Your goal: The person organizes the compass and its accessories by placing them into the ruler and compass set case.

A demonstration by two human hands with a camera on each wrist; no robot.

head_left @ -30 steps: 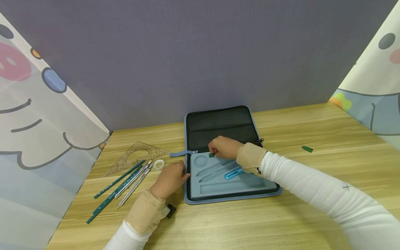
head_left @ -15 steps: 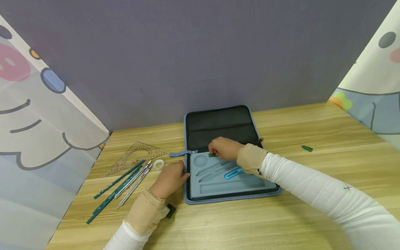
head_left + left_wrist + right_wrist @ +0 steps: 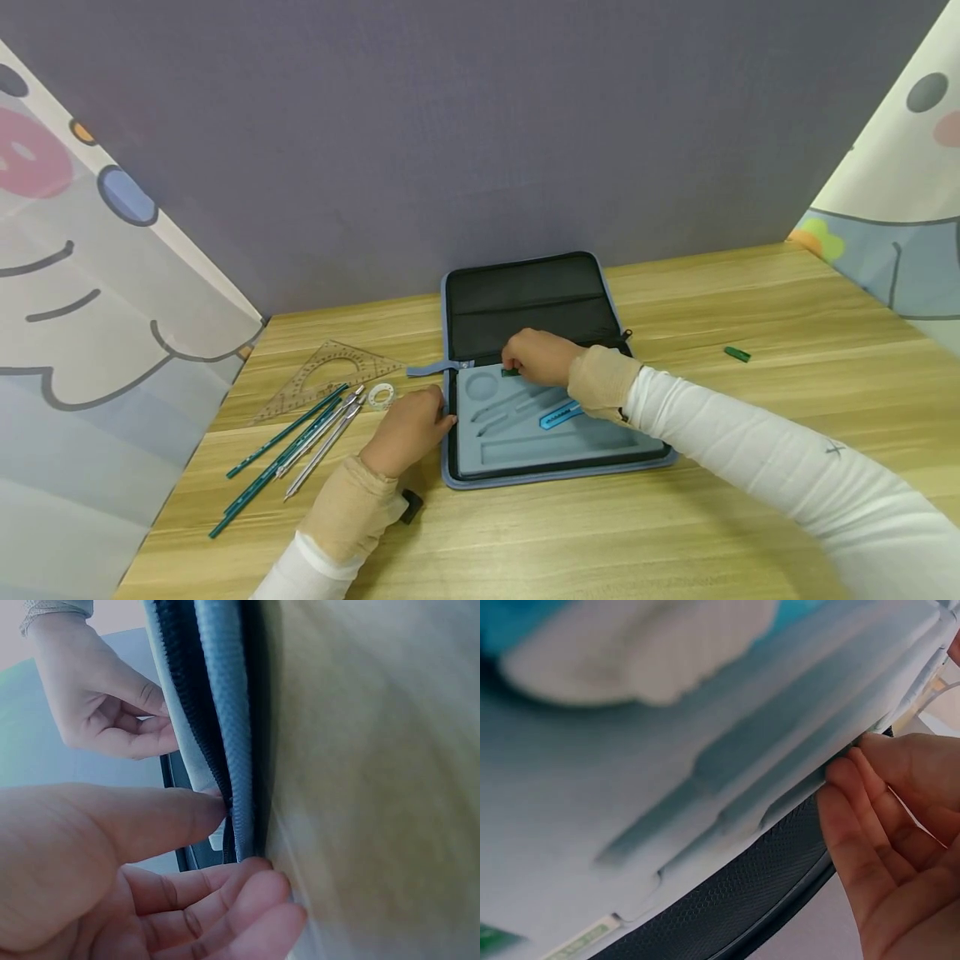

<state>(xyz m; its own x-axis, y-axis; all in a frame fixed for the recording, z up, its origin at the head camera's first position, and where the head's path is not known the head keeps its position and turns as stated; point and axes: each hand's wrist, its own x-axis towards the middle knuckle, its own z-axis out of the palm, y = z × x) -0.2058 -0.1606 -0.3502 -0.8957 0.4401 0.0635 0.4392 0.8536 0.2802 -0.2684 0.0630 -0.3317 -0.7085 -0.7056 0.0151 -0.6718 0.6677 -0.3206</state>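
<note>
Left hand pinching left rim of case, thumb inside, fingers outside. Right hand at far edge of tray, fingertips together over green piece (clamped on it or just pressing, cannot tell). Knife on tray, partly behind right wrist. Left of case: pencils, silver tools, set square, ring. Second green bit well apart, right, on table

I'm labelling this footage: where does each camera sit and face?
Head: on the head, facing forward and down at the case; left hand and right hand show.
Left wrist: on that wrist, facing the case's edge; both hands show.
Right wrist: on that wrist, facing the tray; right hand shows.
Head and left wrist share both hands.
</note>
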